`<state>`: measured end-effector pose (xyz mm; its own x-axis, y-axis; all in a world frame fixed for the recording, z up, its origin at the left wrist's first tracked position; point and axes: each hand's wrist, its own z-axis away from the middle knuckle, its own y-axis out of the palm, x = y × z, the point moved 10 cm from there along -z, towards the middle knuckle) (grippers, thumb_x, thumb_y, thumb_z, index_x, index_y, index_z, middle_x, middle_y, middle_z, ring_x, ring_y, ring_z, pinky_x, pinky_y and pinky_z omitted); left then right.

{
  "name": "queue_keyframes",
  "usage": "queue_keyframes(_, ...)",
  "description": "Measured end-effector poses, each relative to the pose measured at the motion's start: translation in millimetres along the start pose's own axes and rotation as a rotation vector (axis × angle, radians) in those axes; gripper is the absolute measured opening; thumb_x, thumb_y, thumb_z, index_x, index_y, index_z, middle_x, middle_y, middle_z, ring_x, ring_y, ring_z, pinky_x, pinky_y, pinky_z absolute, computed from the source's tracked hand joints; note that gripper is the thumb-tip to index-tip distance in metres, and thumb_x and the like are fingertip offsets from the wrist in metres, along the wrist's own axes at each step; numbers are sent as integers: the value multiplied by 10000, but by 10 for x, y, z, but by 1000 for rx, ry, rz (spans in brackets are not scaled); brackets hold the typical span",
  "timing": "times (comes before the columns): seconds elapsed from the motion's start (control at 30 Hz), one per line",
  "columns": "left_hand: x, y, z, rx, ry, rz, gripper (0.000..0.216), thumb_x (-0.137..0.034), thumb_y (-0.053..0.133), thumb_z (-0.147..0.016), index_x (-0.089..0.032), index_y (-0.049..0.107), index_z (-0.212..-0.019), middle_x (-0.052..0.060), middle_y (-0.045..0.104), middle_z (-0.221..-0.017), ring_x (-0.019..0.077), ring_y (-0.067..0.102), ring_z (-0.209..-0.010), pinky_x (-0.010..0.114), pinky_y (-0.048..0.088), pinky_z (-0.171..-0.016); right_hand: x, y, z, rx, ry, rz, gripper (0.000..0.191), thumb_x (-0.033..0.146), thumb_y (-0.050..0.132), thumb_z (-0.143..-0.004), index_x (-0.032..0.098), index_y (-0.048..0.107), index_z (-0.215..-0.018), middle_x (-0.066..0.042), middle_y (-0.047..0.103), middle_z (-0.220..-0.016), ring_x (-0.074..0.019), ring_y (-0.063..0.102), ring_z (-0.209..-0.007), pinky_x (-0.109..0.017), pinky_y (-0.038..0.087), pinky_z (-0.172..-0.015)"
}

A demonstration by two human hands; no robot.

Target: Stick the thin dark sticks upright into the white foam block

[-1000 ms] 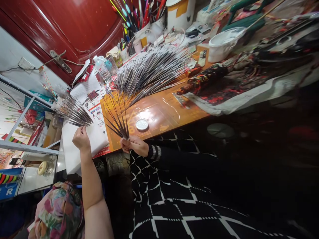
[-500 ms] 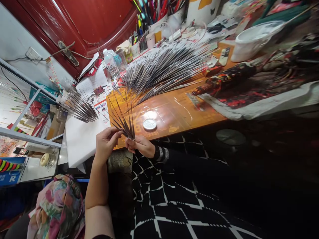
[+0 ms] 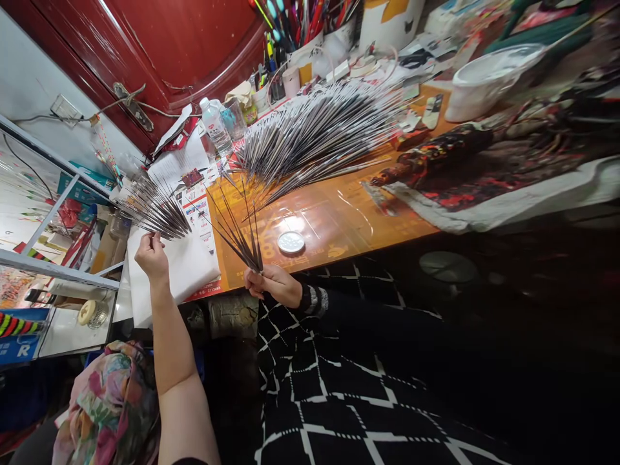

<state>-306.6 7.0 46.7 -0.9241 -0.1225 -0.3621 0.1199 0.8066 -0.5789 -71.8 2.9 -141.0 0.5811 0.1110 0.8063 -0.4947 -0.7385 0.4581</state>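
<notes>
My left hand (image 3: 152, 253) sits at the base of a fan of thin black-and-white quills (image 3: 157, 212) that rests at the far edge of a white foam block (image 3: 181, 274). Its fingers are pinched together on what looks like a single quill, though the fan makes this hard to separate. My right hand (image 3: 271, 284) grips a loose bunch of the same dark quills (image 3: 235, 232) by their lower ends, with the tips spreading upward. A much larger spread of quills (image 3: 314, 132) lies on the orange table (image 3: 334, 223).
A small round white lid (image 3: 291, 242) lies near the table edge. A water bottle (image 3: 213, 126), pots of brushes (image 3: 305, 32) and a white bowl (image 3: 494, 81) stand beyond the quills. A painted cloth (image 3: 508, 168) covers the right end, and a glass shelf unit (image 3: 62, 278) stands at left.
My left hand has moved away from the bunch in my right hand, back left to the fan over the foam block. My right hand and its bunch have stayed nearly still.
</notes>
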Motion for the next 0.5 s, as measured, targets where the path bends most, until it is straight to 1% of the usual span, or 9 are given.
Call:
queue_keyframes(0.13,146,240,64,34,-16,60,192,-327,565,-902,-169,670,-874,-31,583,-581,105,569,-578,212,449,-671,9,-5,4,5,-11,-3,489,577,526,-958,106,534,-824,43,393,-562,-71,419,-476,-224,345,-480)
queue_keyframes(0.23,235,358,137,63,-54,61,201,-330,566,-895,-166,682,-889,-42,554,-555,101,551,-562,211,443,-669,-9,-7,10,16,-22,14,478,554,517,-972,100,542,-829,45,383,-550,-73,424,-479,-223,350,-486)
queue_keyframes(0.33,308,394,186,65,-80,65,214,-333,565,-887,-163,696,-879,-42,545,-542,101,536,-548,213,436,-655,-21,-15,12,17,-44,27,474,548,516,-974,100,548,-826,44,391,-552,-68,413,-473,-221,361,-484)
queue_keyframes(0.43,344,384,194,74,-82,72,228,-328,559,-888,-161,714,-880,-29,571,-551,106,555,-552,217,438,-653,-20,-4,12,24,-43,38,475,553,511,-975,104,547,-825,43,394,-557,-68,412,-474,-220,364,-484)
queue_keyframes(0.5,338,363,186,86,-79,32,226,-321,558,-892,-170,726,-884,-19,594,-565,115,575,-567,226,443,-664,-7,18,10,40,-29,43,485,563,511,-971,103,547,-822,45,391,-551,-70,416,-473,-220,362,-486)
